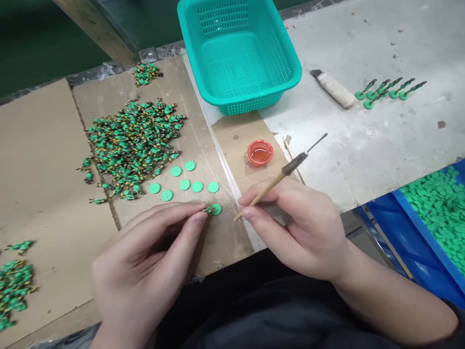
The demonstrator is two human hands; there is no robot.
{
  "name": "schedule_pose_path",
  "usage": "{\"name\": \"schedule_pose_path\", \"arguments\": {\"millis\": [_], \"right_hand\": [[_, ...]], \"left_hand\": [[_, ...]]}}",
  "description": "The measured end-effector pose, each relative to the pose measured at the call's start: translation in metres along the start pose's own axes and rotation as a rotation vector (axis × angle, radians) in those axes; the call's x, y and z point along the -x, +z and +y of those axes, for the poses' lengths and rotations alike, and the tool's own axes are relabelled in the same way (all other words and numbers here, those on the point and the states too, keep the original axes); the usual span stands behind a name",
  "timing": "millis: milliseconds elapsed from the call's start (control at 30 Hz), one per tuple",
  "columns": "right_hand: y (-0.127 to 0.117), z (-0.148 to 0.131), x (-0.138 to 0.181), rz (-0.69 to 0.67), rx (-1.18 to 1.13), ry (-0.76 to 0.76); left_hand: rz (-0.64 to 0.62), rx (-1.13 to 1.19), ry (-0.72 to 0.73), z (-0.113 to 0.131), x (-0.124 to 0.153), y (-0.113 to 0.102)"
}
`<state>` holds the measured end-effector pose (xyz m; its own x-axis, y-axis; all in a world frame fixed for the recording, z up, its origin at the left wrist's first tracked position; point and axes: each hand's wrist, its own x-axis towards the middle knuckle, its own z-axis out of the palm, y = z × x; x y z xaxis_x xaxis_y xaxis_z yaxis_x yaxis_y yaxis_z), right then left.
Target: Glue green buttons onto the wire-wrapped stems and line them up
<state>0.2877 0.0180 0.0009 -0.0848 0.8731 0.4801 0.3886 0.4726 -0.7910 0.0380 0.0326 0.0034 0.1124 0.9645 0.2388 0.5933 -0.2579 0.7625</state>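
While the left hand (147,261) pinches a tiny green-and-yellow part (208,210) tightly between thumb and forefinger, that part touches a green disc (217,209) on a cardboard sheet (227,242). Just to the right, the right hand (298,228) is closed around a bamboo-handled needle tool (276,180), its dark collar and thin metal tip pointing up and away. The two hands are near each other but apart. Seven more green discs (184,184) lie loose just above the left hand, beside a large heap of green-and-yellow parts (132,145). A smaller heap (146,73) lies beyond it, and another (14,291) sits at lower left. A red cup of liquid (260,152) stands past the right hand, below a teal plastic basket (236,53). On the grey bench (381,155) lie a cloth-wrapped knife (334,89) and a cluster of green discs with dark stems (388,89). At far right, a blue bin (410,242) holds a mass of loose green discs (443,218).
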Motion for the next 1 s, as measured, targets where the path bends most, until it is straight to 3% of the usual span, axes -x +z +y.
{"name": "schedule_pose_path", "arguments": {"millis": [400, 1000], "right_hand": [[-0.0005, -0.0036, 0.0015, -0.011, -0.026, 0.077], [-0.0026, -0.0032, 0.0004, -0.028, 0.011, 0.099]], "left_hand": [[-0.005, -0.057, -0.064, 0.0037, 0.0014, -0.001], [-0.037, -0.1, 0.039, 0.0052, -0.002, 0.0008]]}}
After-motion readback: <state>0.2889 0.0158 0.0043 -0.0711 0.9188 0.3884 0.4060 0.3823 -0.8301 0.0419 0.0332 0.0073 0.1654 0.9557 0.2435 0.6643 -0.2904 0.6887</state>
